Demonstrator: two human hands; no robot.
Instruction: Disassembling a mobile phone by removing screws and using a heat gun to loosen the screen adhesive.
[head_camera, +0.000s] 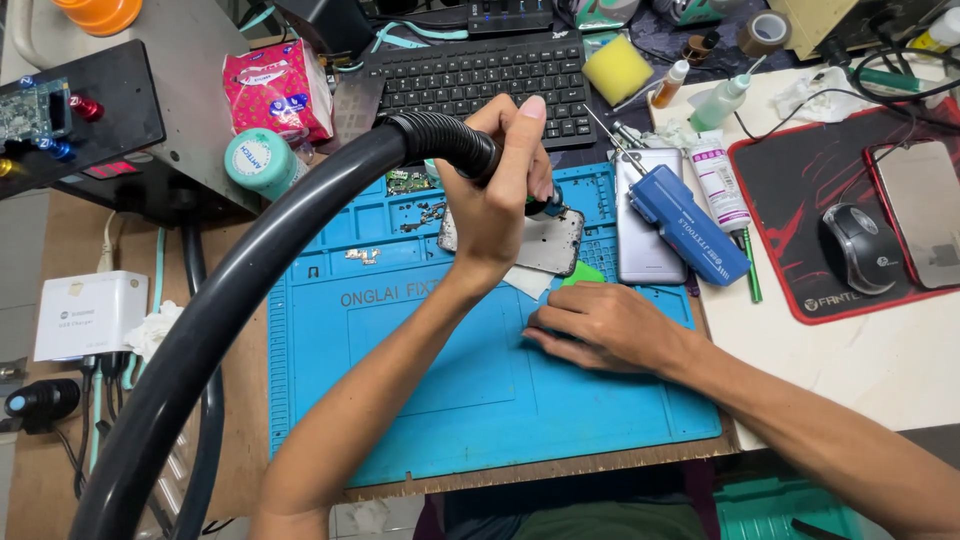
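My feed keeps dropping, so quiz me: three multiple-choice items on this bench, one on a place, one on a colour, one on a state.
1. Where does the computer mouse sit?
A. on the red-and-black pad
B. on the keyboard
C. on the blue mat

2. What colour is the work mat?
A. green
B. blue
C. grey

3. What is the left hand doing?
A. lying flat
B. gripping the black hose nozzle
C. holding a bottle

Answers: 1 A, the mouse rests on that pad. 2 B, the surface is plainly blue. 3 B, its fingers wrap the nozzle above the metal plate.
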